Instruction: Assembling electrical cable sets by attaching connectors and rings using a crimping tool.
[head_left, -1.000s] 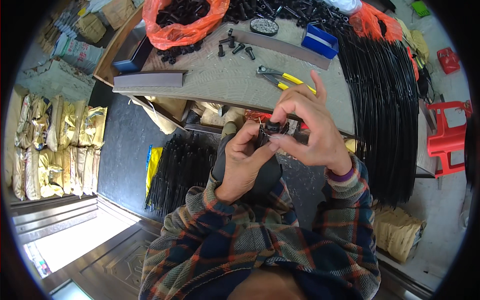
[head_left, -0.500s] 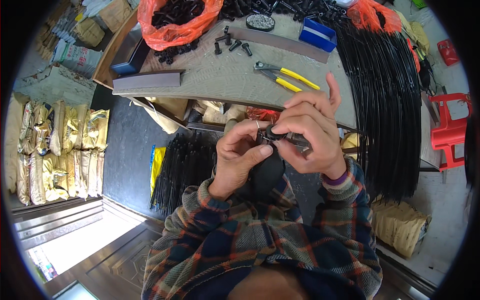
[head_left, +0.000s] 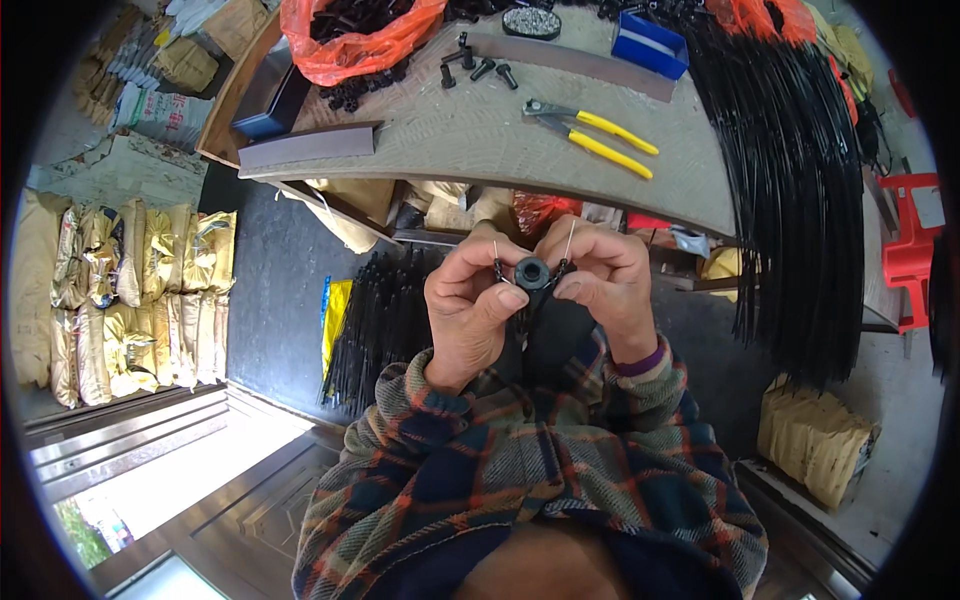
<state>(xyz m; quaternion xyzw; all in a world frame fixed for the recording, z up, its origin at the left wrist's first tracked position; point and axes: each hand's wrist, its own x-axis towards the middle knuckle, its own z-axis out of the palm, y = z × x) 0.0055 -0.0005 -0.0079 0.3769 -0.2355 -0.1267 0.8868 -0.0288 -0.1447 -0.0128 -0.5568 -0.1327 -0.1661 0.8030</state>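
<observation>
Just beyond my lap, both hands come together around a small black round fitting (head_left: 532, 273), its open bore facing up. My left hand (head_left: 468, 305) is closed at its left side, thumb tip and forefinger pinching. On the right side, my right hand (head_left: 610, 295) pinches likewise. A thin bright metal pin or wire (head_left: 496, 248) stands up at the left fingers, and another thin wire (head_left: 569, 240) rises from the right fingers. Small dark pieces show at the base of each; how they join the fitting is hard to make out.
On the workbench (head_left: 440, 145) lie yellow-handled cutting pliers (head_left: 612, 157), several black bolt-like parts (head_left: 483, 69), a blue tray (head_left: 650, 48) and a red bag (head_left: 350, 68) of black parts. Long black strands (head_left: 800, 200) hang over its right side. A black bundle (head_left: 375, 330) stands left of my lap.
My right hand has come down and left, its raised fingers now curled in. The fitting's round end now faces up between both hands, and a wire stands at each side. The view has shifted slightly.
</observation>
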